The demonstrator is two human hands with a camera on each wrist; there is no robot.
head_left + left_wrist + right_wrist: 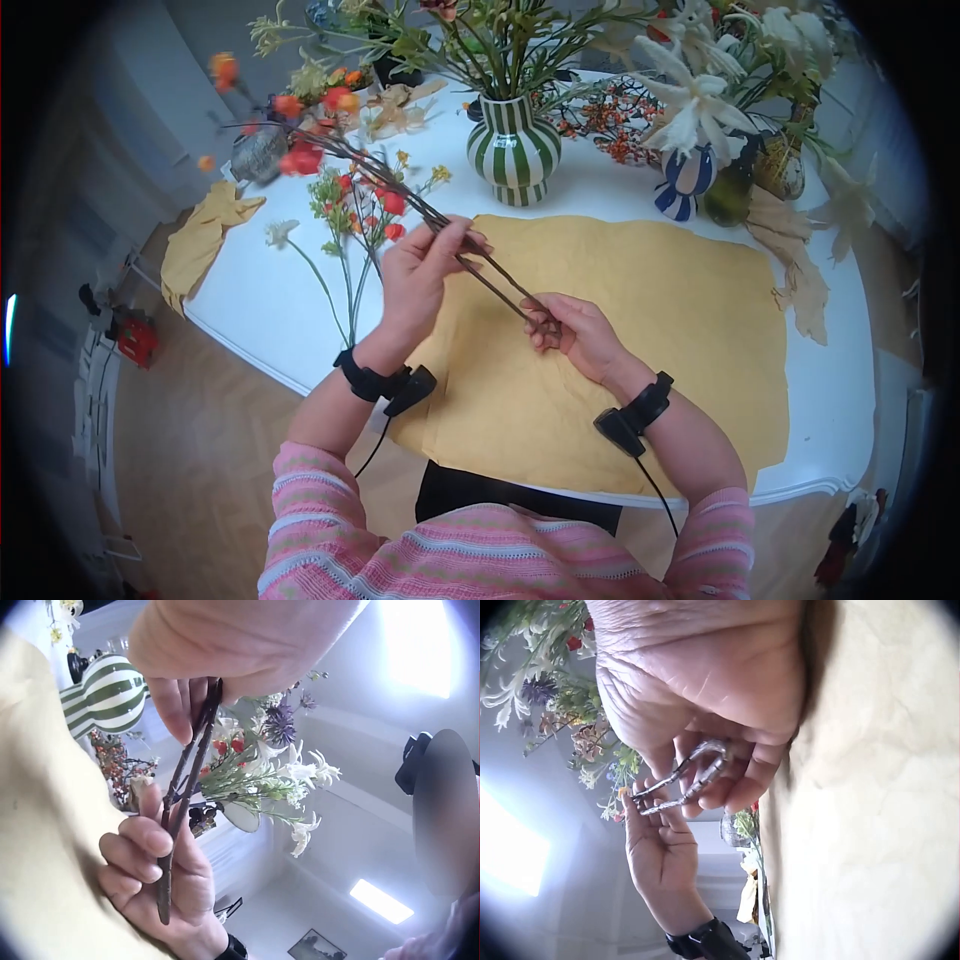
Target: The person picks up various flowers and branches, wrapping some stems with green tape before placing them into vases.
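Note:
Dark brown flower stems with red and orange blooms run diagonally between my hands, blooms up and to the left. My left hand grips the bunch partway along. Lower down, my right hand pinches the stems near their cut ends, over a yellow sheet spread on the white table. In the left wrist view, the stems form a narrow V above the curled fingers of the right hand. Seen from the right wrist, the left hand is beyond the stems.
Sprays of red flowers and a white flower lie on the left. Behind the sheet stands a green-striped vase full of flowers. A blue-striped vase and a green gourd are at right. Crumpled yellow material hangs over the left edge.

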